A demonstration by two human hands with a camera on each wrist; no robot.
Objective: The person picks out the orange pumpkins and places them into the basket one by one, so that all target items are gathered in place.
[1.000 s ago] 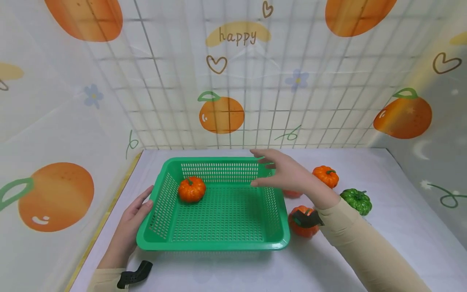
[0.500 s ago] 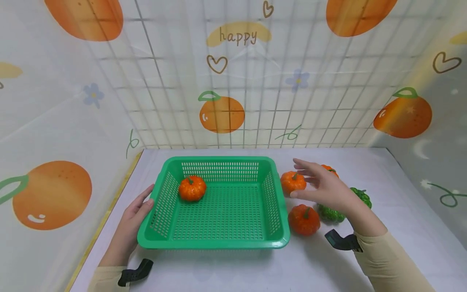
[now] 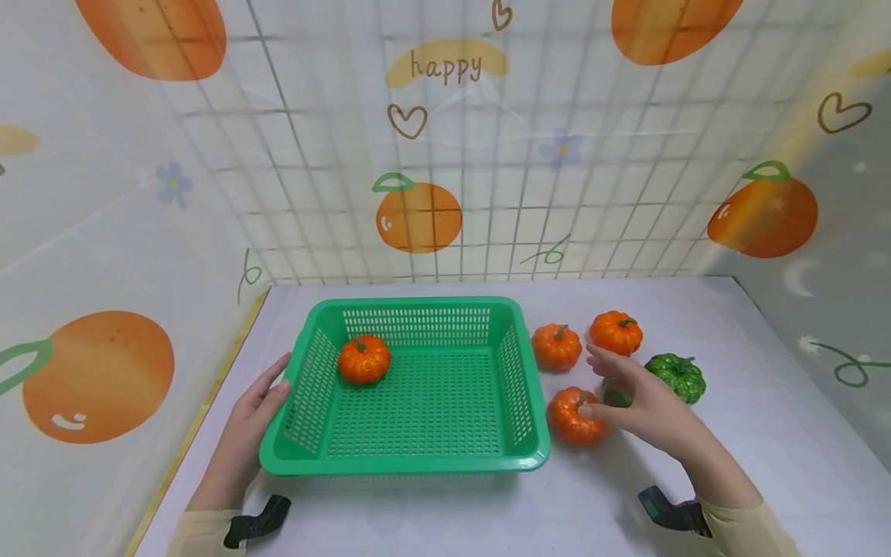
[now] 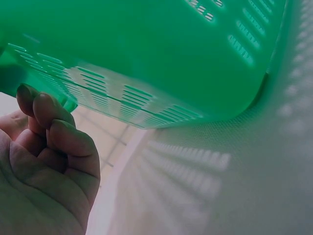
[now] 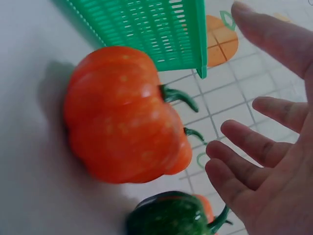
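A green plastic basket (image 3: pixel 418 466) stands on the white tabletop with one small orange pumpkin (image 3: pixel 365 360) in its back left part. At the basket's left side, my left hand (image 3: pixel 249 414) holds the rim; in the left wrist view its curled fingers (image 4: pixel 58 120) meet the rim's edge. My right hand (image 3: pixel 654 410) is spread over the right side, thumb overlapping the near orange pumpkin (image 3: pixel 572 422). In the right wrist view that pumpkin (image 5: pixel 117 117) lies in front of the open palm, with nothing between the fingers. A dark green pumpkin (image 5: pixel 168 215) is partly hidden behind the hand in the head view.
Right of the basket lie two more orange pumpkins (image 3: pixel 557 348) and a green pumpkin (image 3: pixel 677 377) farther right. A printed curtain (image 3: pixel 445 155) with a wire grid behind it closes off the back. The tabletop (image 3: pixel 445 518) shows in front of the basket.
My right hand has come from over the basket's right side, moving right and toward me, to the near orange pumpkin. The left hand stays on the rim.
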